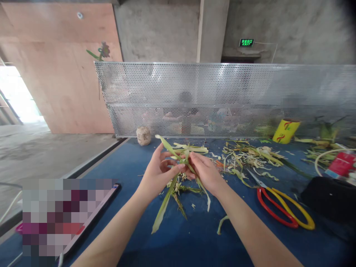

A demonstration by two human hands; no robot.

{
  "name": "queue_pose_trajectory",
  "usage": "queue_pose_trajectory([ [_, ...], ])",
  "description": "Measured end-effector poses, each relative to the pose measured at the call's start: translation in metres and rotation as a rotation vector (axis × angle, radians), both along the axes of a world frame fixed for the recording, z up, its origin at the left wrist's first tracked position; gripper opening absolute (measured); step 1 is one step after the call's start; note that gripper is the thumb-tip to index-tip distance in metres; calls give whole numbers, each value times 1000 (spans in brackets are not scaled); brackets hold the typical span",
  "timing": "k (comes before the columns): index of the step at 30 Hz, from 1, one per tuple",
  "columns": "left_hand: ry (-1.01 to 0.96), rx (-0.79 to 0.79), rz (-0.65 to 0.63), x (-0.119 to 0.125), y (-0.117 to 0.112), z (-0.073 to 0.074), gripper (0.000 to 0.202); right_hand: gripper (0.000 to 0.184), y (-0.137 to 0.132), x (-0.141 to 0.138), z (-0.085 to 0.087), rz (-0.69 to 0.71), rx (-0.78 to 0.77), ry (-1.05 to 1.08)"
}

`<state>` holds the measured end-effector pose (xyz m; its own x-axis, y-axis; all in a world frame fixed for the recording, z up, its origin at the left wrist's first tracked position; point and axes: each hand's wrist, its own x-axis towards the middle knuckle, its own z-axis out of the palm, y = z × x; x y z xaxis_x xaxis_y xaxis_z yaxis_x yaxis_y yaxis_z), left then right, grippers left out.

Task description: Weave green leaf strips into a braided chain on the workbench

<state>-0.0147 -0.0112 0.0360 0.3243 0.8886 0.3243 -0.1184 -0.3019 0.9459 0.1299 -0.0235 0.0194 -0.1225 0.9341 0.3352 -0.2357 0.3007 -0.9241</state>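
Both hands meet over the blue table around a piece woven from long green leaf strips (166, 207). My left hand (160, 168) pinches it from the left, thumb pressed near its middle. From the right, my right hand (204, 170) has its fingers closed on the same piece. One strip sticks up to the upper left; others hang down on both sides. The middle of the weave is partly hidden by my fingers. Below lies a green plant bundle (179, 198) with small pale bits. A short leaf scrap (221, 224) rests near my right forearm.
Scissors (278, 204) with red and yellow handles lie at right, beside a black cap-like object (328, 198). Leaf scraps (250, 155) cover the back right. A yellow roll (286, 131) and a pale twine-like roll (143, 135) stand before the perforated metal screen (167, 85). A tablet-like device (91, 218), partly blurred, is at left.
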Motion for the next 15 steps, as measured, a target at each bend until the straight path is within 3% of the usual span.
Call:
queue_pose_trajectory([
  [3,-2,78,-21,1,-3,2,83,28,-3,-3,2,-10,47,-103],
  [8,44,132,45,5,-6,1,87,20,-3,-3,2,-241,137,-233],
  [12,-56,97,77,8,-7,0,93,13,2,-2,-2,-339,132,-122],
  [15,-70,94,89,9,-9,1,87,14,3,-4,-2,-248,87,-4],
])
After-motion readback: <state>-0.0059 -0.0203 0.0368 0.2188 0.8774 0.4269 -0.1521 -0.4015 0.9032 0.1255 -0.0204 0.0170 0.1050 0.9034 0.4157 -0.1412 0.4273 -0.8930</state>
